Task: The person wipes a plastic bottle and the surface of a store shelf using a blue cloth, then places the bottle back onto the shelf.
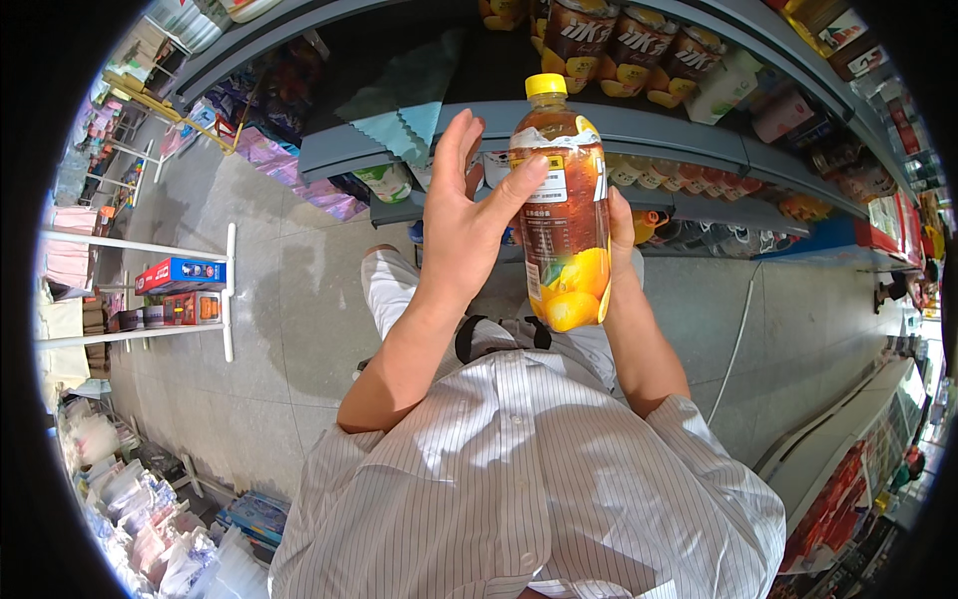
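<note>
A plastic bottle of iced lemon tea [565, 235], brown with lemons on its label and a yellow cap, stands nearly upright in front of my chest. My right hand [621, 225] grips it from the right side, most of its fingers hidden behind the bottle. My left hand [471, 205] is open, fingers raised and apart. Its thumb lies against the upper label, near a white printed patch. Beyond the left hand, a teal cloth with a zigzag edge [407, 105] lies on the dark shelf and hangs over its front edge.
Similar brown bottles [639, 45] stand on the upper shelf [659, 125] ahead, with rows of smaller goods on the shelf below. A white rack [231, 290] with boxed goods is at left. Packaged goods [160, 519] fill the lower left, and a display case [848, 449] stands at right.
</note>
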A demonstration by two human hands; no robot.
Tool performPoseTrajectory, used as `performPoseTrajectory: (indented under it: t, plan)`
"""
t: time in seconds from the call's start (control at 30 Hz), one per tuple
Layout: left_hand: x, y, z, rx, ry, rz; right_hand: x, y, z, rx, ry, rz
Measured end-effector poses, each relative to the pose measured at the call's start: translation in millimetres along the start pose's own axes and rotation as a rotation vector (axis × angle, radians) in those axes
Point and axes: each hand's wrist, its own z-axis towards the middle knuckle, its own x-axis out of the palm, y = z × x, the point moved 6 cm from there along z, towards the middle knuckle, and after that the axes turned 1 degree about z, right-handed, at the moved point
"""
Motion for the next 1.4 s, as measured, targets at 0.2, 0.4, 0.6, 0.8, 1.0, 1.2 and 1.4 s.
performPoseTrajectory:
  t: [0.2,0.4,0.6,0.8,1.0,1.2,1.4]
  plan:
    - [-5,-1,-1,-0.042,-0.009,-0.046,6,19,6,-0.228,0.038,-0.387]
    - [3,-14,-14,0.02,0.072,-0.161,16,29,8,-0.369,-0.007,-0.674]
    - [7,-7,-12,0.141,0.1,-0.189,36,26,6,-0.53,-0.124,-1.018]
    - [-13,20,4,-0.059,0.129,-0.667,57,28,1,-0.566,0.005,-1.445]
    - [-26,22,9,-0.095,0.227,-0.712,23,-8,-8,-0.008,0.042,-0.702]
    - [-25,24,15,-0.158,0.201,-0.776,15,-36,-10,0.028,0.018,-0.562]
    - [-17,19,3,-0.099,0.096,-0.537,29,-20,-7,-0.151,-0.09,-0.819]
